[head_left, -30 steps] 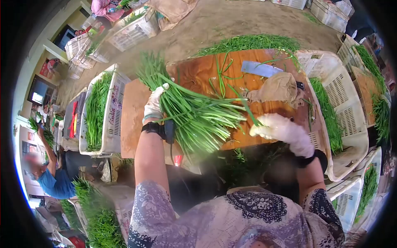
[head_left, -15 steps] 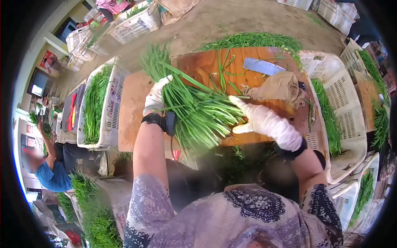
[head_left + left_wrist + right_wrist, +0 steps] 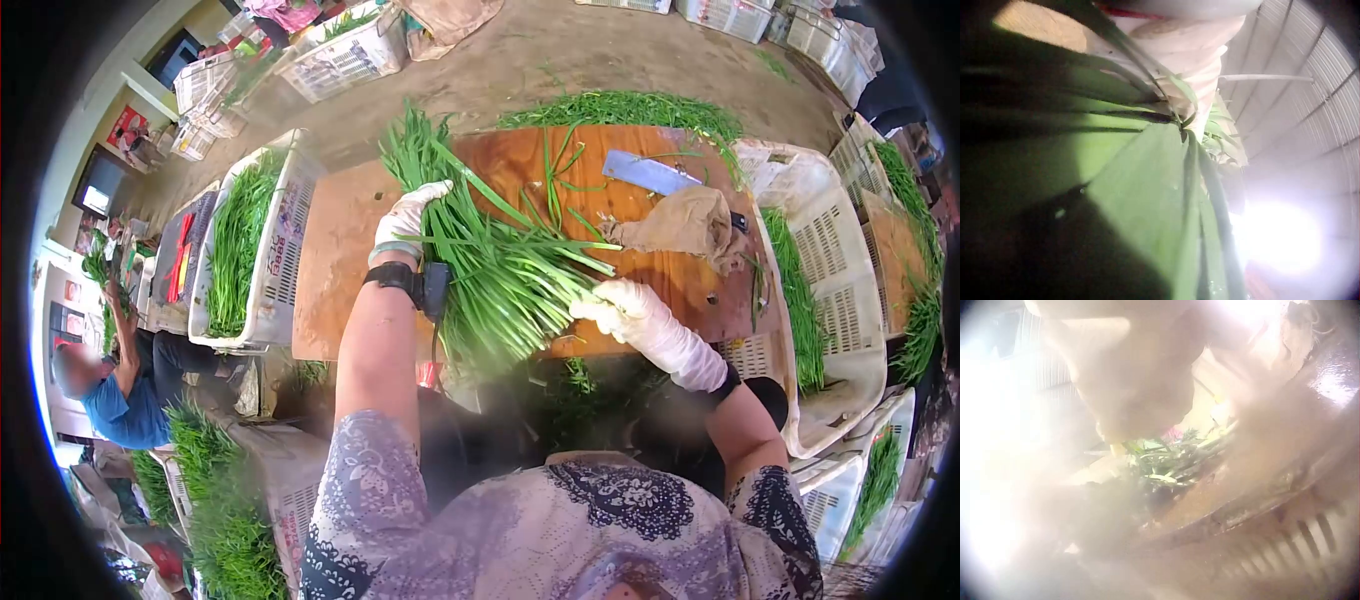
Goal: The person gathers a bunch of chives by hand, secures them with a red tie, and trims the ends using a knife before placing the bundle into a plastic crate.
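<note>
A large bundle of green chives (image 3: 500, 270) lies across the wooden board (image 3: 335, 265), leaves toward the far left and pale stalk ends toward the right. My gloved left hand (image 3: 410, 220) grips it near the leafy part. Broad blurred leaves (image 3: 1141, 175) fill much of the left wrist view, beside the white glove (image 3: 1179, 69). At the stalk ends, my gloved right hand (image 3: 630, 315) has its fingers curled and pinches chives at the bundle's edge. The right wrist view is hazy, with the glove (image 3: 1135, 369) above some stalks (image 3: 1172, 465).
On the board lie a cleaver blade (image 3: 648, 172), a brown cloth (image 3: 685, 225) and loose chives (image 3: 550, 180). White crates with chives stand left (image 3: 283, 235) and right (image 3: 840, 260). More chives (image 3: 620, 108) lie beyond the board. A person in blue (image 3: 125, 405) sits at the left.
My right hand moved left to the bundle's stalk ends, first with fingers extended, then curled there. A stalk it held earlier is no longer out in front of it. My left hand keeps its grip.
</note>
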Demonstrator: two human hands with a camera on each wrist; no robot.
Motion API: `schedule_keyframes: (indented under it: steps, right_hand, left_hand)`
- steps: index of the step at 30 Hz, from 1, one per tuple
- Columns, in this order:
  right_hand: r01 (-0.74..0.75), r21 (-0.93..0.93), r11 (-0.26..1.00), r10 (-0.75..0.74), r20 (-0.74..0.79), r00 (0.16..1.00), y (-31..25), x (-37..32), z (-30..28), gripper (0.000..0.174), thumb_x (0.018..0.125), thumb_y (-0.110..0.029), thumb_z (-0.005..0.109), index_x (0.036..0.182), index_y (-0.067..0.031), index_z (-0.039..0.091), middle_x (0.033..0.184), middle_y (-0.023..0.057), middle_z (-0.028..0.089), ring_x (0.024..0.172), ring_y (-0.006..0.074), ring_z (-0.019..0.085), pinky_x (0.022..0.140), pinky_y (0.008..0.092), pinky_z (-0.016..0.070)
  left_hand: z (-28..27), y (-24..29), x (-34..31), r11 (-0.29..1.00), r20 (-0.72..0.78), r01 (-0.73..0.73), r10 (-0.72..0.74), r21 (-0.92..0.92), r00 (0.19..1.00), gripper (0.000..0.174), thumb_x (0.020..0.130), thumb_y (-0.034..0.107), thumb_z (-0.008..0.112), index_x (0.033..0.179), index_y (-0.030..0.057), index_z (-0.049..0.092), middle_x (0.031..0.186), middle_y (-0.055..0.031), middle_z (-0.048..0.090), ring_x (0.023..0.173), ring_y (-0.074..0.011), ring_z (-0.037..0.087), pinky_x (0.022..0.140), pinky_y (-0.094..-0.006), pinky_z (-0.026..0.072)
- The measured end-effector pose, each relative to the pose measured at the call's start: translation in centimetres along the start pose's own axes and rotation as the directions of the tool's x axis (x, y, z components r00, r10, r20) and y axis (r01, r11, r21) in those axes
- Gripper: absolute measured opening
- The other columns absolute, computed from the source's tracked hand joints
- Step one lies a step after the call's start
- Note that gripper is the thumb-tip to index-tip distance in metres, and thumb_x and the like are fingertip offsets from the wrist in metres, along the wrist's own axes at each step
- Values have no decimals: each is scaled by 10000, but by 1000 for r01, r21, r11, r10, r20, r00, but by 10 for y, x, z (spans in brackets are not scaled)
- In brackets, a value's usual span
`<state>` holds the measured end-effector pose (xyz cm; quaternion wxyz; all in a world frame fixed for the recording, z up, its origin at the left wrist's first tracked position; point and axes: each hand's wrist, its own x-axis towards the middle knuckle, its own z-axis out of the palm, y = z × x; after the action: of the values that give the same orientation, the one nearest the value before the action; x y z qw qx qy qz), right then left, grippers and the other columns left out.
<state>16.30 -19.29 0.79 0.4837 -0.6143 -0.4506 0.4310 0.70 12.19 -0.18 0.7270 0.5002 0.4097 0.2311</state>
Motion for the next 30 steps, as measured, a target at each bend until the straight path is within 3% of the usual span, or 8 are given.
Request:
schedule_keyframes:
  steps: [8, 10, 12, 15, 19, 22, 25, 30]
  right_hand:
    - [49, -299, 953, 199, 739, 643, -103, -48, -54, 193, 912, -163, 547, 1033, -78, 671, 969, 97, 681, 868, 228, 649, 731, 319, 499]
    - [506, -110, 855, -220, 808, 547, -111, -27, -72, 199, 895, -161, 572, 1042, -66, 667, 961, 66, 689, 873, 198, 644, 757, 309, 487]
    - [226, -215, 950, -148, 328, 933, -113, 0, -98, 254, 925, -233, 548, 1056, -63, 684, 969, 46, 706, 856, 160, 660, 762, 278, 506]
    - [-83, -822, 564, -340, -323, 883, -50, 96, -149, 320, 913, -225, 592, 1204, -93, 601, 1117, 131, 628, 959, 176, 615, 779, 290, 503]
    - [331, -516, 790, -409, -40, 912, -10, 76, -70, 398, 871, -236, 635, 1253, -141, 583, 1037, 153, 599, 938, 266, 599, 775, 360, 505]
    - [250, -891, 380, -239, 166, 957, 4, 65, -13, 372, 841, -265, 664, 1187, -139, 618, 890, 115, 563, 831, 291, 591, 744, 402, 491]
    - [352, -772, 529, -310, 210, 927, 28, 63, 9, 389, 846, -295, 659, 1199, -141, 602, 922, 125, 573, 865, 296, 603, 747, 409, 498]
    - [184, -926, 330, -339, 66, 939, 29, 47, 30, 277, 889, -258, 577, 1116, -100, 594, 888, 95, 575, 772, 267, 628, 651, 397, 523]
  left_hand:
    - [-14, -11, 20, 995, 43, 96, -95, -6, 994, 404, 787, 339, 714, 1121, 113, 686, 1087, -59, 680, 945, -214, 627, 824, -352, 490]
    - [-10, -9, 20, 994, 39, 108, -108, -10, 993, 390, 790, 333, 715, 1112, 114, 693, 1092, -60, 681, 955, -209, 627, 833, -351, 488]
    - [-8, -4, 14, 993, 28, 120, -119, -11, 992, 376, 793, 327, 716, 1102, 114, 699, 1096, -61, 681, 965, -204, 627, 842, -350, 486]
    - [2, 3, -7, 993, -32, 116, -116, 16, 993, 333, 826, 306, 691, 1080, 90, 690, 1026, -55, 698, 885, -195, 657, 776, -328, 519]
    - [-4, -4, 0, 990, 10, 138, -138, -26, 990, 362, 803, 338, 707, 1076, 102, 691, 1034, -52, 692, 917, -196, 633, 799, -351, 496]
    - [-6, -6, 8, 995, 35, 76, -75, -58, 997, 310, 864, 283, 660, 1072, 55, 675, 990, -68, 698, 858, -179, 657, 769, -301, 520]
    - [-27, -20, 36, 998, 172, -15, 5, 62, 985, 352, 849, 317, 653, 1114, 91, 703, 1145, -42, 670, 1109, -179, 559, 1017, -308, 353]
    - [-23, -18, 43, 990, 183, 135, -125, -41, 975, 300, 858, 273, 658, 1068, 64, 709, 1036, -45, 701, 939, -189, 627, 883, -307, 452]
